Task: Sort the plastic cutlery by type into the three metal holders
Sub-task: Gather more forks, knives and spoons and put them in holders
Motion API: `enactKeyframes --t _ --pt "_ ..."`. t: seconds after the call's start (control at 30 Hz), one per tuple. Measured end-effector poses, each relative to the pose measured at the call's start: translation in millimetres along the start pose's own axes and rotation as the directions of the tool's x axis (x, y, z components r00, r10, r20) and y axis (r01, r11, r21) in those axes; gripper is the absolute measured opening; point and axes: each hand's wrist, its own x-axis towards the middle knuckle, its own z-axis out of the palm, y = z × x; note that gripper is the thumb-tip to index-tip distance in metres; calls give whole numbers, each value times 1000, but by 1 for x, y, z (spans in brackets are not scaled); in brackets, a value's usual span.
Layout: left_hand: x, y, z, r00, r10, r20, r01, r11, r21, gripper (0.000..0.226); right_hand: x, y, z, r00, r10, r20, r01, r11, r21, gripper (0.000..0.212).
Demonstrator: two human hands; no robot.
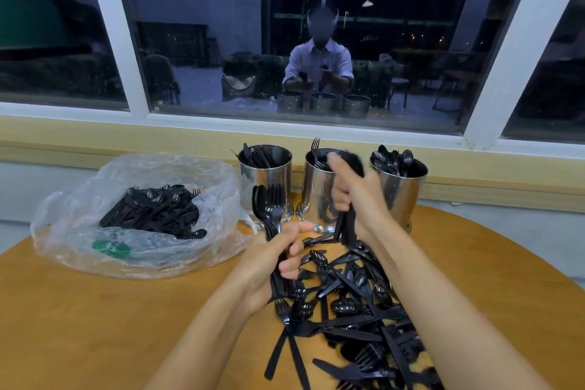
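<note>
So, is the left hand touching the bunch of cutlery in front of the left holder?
Touching. The head view shows the left hand with its fingers curled round the handles of the bunch of cutlery, thumb pressed against them.

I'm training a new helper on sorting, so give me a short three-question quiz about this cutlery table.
1. True or false: the right-hand shiny metal holder contains black plastic spoons.
2. Multiple choice: the clear plastic bag of unsorted cutlery lies A) left of the holders, B) behind them, C) on the window sill.
3. Fill in: the black cutlery bunch with fork tines up is in the grip of the ___ hand.
Key: 1 true; 2 A; 3 left hand.
</note>
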Motion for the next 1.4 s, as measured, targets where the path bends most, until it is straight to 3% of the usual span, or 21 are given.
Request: enactKeyframes --t 0.07,0.13,0.2,0.37,0.43,0.57,0.67,0.77,0.83,1.0,1.13,1.27,1.37,1.4 --pt "3 -1 3 998 -14 59 13 1000 23 26 -9 5 11 972 134 194 -84 965 -250 28" --pt "4 -2 5 993 -22 114 20 1000 18 25 -14 10 20 937 209 280 -99 927 -362 26" --pt "3 -4 7 995 1 103 0 1000 -6 24 -14 14 23 950 182 252 -86 933 -348 30" --pt "7 -8 10 962 205 -181 -188 976 110 23 -12 25 23 996 -51 74 76 918 -390 23" --pt "6 -8 13 952 233 -198 -218 971 96 26 -14 30 26 993 -105 52 116 934 -336 8" --pt "5 -10 17 947 233 -219 -227 972 54 20 -19 37 27 991 -136 -6 132 973 -189 19" --pt "6 -10 18 949 210 -233 -212 977 17 23 -19 42 25 986 -150 -68 136 973 -184 24" --pt "9 -10 16 943 199 -268 -213 977 -25 16 -20 45 24 984 -156 -90 136 970 -200 7" --pt "11 -10 15 938 196 -285 -212 977 -29 11 -18 48 20 985 -156 -73 134 959 -251 14" --pt "16 -16 11 948 116 -296 -145 986 -78 20 -13 57 17 999 -38 -35 28 964 -266 10" --pt "18 -18 7 949 88 -302 -97 995 -14 20 -9 63 14 986 -68 -150 48 990 -135 7" --pt "21 -19 5 953 87 -289 -112 991 -71 20 -9 63 12 972 -127 -198 110 989 -95 9" --pt "23 -20 4 936 95 -339 -141 983 -113 17 -4 61 8 966 -79 -246 106 990 98 11" --pt "23 -20 4 930 106 -351 -152 983 -106 15 -3 61 7 967 -67 -244 91 992 91 8"
